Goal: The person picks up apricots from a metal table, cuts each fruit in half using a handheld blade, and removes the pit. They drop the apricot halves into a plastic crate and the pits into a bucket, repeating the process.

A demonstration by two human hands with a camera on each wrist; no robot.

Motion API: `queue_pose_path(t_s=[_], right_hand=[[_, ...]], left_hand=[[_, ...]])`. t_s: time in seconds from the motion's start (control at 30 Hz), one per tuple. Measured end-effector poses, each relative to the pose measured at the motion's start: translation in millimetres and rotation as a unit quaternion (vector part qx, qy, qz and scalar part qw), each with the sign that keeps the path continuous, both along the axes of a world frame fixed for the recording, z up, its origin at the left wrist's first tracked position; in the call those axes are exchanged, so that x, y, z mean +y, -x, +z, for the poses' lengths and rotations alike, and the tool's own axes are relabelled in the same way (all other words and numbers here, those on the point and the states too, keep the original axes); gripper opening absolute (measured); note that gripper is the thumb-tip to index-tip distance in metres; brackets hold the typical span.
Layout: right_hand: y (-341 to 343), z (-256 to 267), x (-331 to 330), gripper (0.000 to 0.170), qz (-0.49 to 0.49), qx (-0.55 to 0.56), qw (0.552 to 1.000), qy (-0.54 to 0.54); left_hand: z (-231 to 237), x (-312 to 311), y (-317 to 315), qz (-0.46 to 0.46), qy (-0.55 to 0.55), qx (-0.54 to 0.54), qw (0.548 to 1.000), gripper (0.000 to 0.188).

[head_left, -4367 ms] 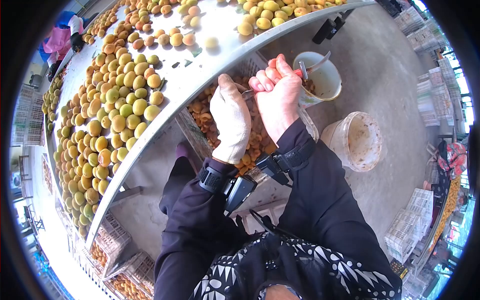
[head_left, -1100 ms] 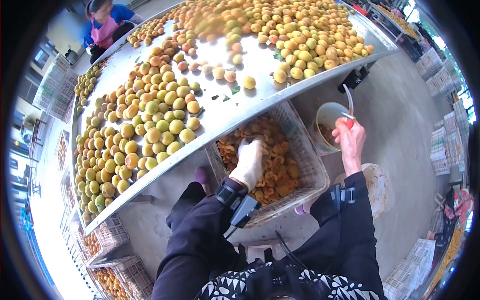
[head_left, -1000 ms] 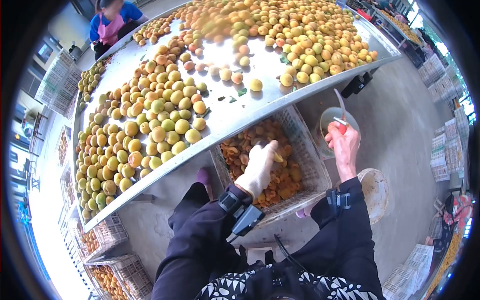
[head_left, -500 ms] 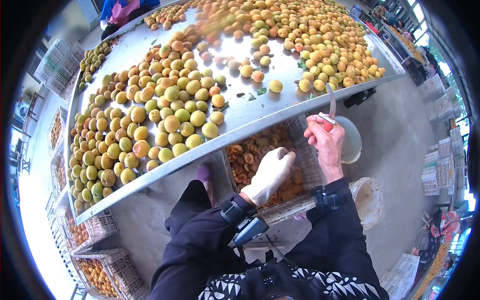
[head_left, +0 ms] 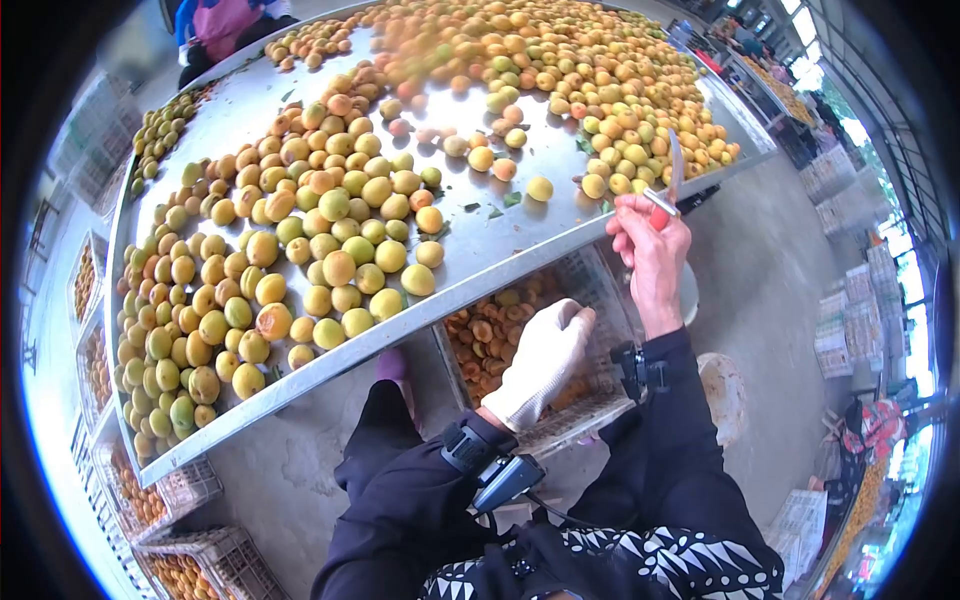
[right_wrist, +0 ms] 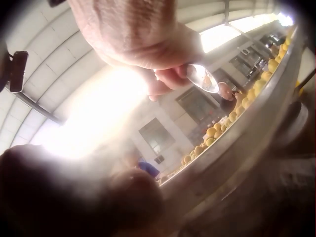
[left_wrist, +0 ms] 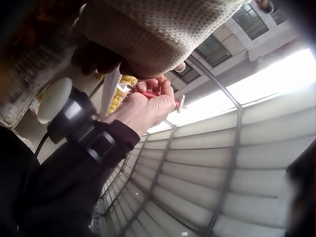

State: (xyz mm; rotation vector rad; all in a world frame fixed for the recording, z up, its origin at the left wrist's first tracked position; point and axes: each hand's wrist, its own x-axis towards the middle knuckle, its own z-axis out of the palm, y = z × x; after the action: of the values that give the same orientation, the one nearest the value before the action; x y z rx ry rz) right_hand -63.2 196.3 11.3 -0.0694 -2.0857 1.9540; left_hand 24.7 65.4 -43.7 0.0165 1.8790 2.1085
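My left hand point(head_left: 545, 355), in a white knitted glove, is over the crate point(head_left: 590, 415) of apricot halves point(head_left: 490, 335) below the table edge. Its fingers are loosely bent, with nothing showing between them; in the left wrist view the glove point(left_wrist: 143, 34) fills the top. My bare right hand point(head_left: 655, 260) grips a red-handled curved knife point(head_left: 677, 165), its blade pointing up past a metal crosspiece near the table's front edge. A shiny spoon-shaped metal end point(right_wrist: 203, 79) sticks out of that fist in the right wrist view. Whole apricots point(head_left: 340, 265) lie heaped on the metal table point(head_left: 470, 240).
The table's raised rim point(head_left: 400, 325) runs diagonally in front of me. A white bucket point(head_left: 722, 400) stands on the floor at the right, another partly hidden behind my right hand. Crates of apricots point(head_left: 180, 575) stand at the lower left. Across the table is a person in a pink apron point(head_left: 222, 25).
Earlier both hands worked together over the crate, then parted. The left hand has risen from the apricot halves. The right hand with the knife has moved up from the bucket toward the table edge.
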Motion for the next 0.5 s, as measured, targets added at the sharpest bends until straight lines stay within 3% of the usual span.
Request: queue_pose_path(t_s=[0.13,0.27,0.33,0.4,0.43,0.5], right_hand=[[5,-2,18,0.013,-0.021,0.027,0.998,0.054],[34,6,34,0.015,-0.041,-0.018,0.993,-0.112],[68,10,42,0.015,0.039,0.021,0.985,-0.168],[107,17,33,0.016,0.06,0.009,0.972,-0.228],[125,18,26,0.017,0.08,-0.004,0.955,-0.286],[158,14,17,0.018,0.129,-0.055,0.95,-0.277]], left_hand=[[-5,7,2,0.007,-0.024,0.033,0.999,0.031],[4,4,-5,0.01,0.015,0.054,0.998,0.029],[9,3,-8,-0.035,-0.001,-0.016,0.999,0.032],[10,4,-12,-0.044,-0.003,-0.049,0.998,0.03],[6,4,-13,-0.037,0.009,-0.027,0.999,0.03],[3,6,-10,-0.031,0.039,-0.006,0.999,0.029]])
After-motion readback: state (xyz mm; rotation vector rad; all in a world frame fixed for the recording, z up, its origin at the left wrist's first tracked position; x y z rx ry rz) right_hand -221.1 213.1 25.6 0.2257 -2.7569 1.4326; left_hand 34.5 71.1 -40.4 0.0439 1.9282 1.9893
